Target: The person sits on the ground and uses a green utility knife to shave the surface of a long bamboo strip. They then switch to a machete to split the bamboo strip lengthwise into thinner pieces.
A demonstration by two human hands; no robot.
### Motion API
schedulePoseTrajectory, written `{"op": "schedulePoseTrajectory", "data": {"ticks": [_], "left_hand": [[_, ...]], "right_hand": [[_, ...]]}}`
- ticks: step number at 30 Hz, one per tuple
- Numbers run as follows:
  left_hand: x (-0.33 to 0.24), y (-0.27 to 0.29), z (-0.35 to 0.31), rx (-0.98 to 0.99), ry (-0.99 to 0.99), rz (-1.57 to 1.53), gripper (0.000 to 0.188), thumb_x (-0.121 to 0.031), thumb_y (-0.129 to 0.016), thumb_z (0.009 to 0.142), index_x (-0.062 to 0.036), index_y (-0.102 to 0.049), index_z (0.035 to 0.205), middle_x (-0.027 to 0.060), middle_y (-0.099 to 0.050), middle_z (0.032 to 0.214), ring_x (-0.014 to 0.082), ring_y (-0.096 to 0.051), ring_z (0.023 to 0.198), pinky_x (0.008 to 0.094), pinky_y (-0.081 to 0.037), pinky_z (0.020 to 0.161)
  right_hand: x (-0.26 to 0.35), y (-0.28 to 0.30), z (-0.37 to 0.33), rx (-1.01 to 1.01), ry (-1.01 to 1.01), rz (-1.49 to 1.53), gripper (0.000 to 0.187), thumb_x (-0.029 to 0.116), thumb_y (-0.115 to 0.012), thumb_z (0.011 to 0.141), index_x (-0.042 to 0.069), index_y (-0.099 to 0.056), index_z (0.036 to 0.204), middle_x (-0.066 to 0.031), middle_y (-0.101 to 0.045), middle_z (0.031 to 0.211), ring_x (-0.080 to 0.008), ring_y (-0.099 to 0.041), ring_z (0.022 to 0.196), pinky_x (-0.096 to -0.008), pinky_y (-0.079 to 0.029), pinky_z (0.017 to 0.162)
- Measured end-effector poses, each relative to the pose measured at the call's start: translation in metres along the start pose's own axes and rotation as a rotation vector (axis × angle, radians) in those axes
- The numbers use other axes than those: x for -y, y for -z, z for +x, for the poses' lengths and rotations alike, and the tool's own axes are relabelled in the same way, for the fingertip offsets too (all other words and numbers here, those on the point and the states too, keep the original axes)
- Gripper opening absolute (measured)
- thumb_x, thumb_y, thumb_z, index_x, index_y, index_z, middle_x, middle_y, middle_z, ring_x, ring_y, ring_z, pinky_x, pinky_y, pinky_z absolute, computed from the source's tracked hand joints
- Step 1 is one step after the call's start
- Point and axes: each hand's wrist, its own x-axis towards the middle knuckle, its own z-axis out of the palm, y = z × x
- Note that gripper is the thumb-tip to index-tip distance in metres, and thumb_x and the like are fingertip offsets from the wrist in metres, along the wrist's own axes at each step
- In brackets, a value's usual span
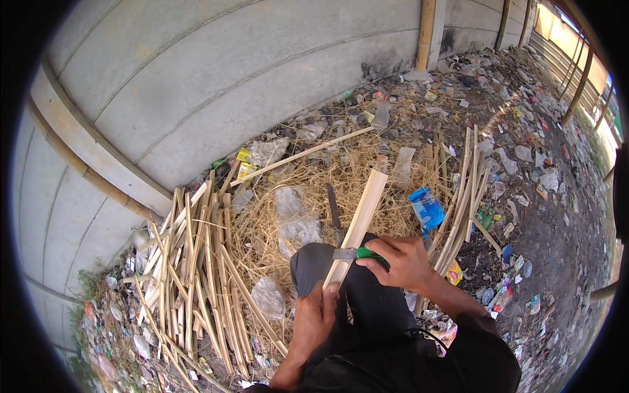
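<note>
A wide, pale bamboo slat point(362, 211) slants up and away from me over my knees. My left hand point(316, 319) is closed round its near end, thumb on top. In my right hand point(402, 263) is a knife point(364, 253) with a green handle, the fingers wrapped round it. Its short blade lies across the slat's face, a little above my left thumb. Just left of the slat, a long dark blade point(334, 208) points away from me; its near end is hidden by my leg.
A large heap of bamboo strips point(196, 275) lies on the left, and a smaller bundle point(462, 196) on the right. Straw-like shavings point(262, 229) cover the ground ahead, beside a blue wrapper point(427, 208). Scattered litter surrounds this, and a grey panel wall point(262, 78) stands behind.
</note>
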Motion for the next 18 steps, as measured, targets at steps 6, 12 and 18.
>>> {"op": "schedulePoseTrajectory", "data": {"ticks": [6, 12, 18], "left_hand": [[-0.004, 0.005, -0.001, 0.002, -0.016, 0.030, 0.037, -0.028, -0.051, 0.113, 0.0019, -0.066, 0.097, 0.0150, -0.067, 0.067, 0.0329, -0.071, 0.061, 0.0425, -0.054, 0.059], [-0.003, 0.010, -0.001, 0.010, -0.049, 0.054, 0.029, -0.021, -0.053, 0.112, 0.0020, -0.066, 0.100, 0.0166, -0.069, 0.068, 0.0383, -0.072, 0.062, 0.0452, -0.054, 0.057], [-0.001, 0.013, -0.001, -0.011, -0.033, 0.091, 0.042, -0.032, -0.050, 0.114, 0.0020, -0.067, 0.097, 0.0118, -0.064, 0.063, 0.0268, -0.070, 0.058, 0.0384, -0.053, 0.059]], "right_hand": [[0.000, 0.002, 0.005, -0.043, 0.021, -0.006, 0.025, 0.032, -0.084, 0.089, 0.011, -0.071, 0.095, -0.0023, -0.072, 0.080, -0.0229, -0.070, 0.061, -0.0347, -0.053, 0.055], [-0.002, 0.002, 0.007, -0.095, 0.048, -0.051, 0.026, 0.038, -0.082, 0.090, 0.016, -0.071, 0.097, 0.0003, -0.072, 0.081, -0.0204, -0.070, 0.061, -0.0337, -0.053, 0.054], [-0.002, 0.003, 0.012, -0.111, 0.067, -0.068, 0.025, 0.036, -0.083, 0.089, 0.015, -0.071, 0.096, 0.0003, -0.071, 0.080, -0.0199, -0.069, 0.060, -0.0330, -0.052, 0.053]]}}
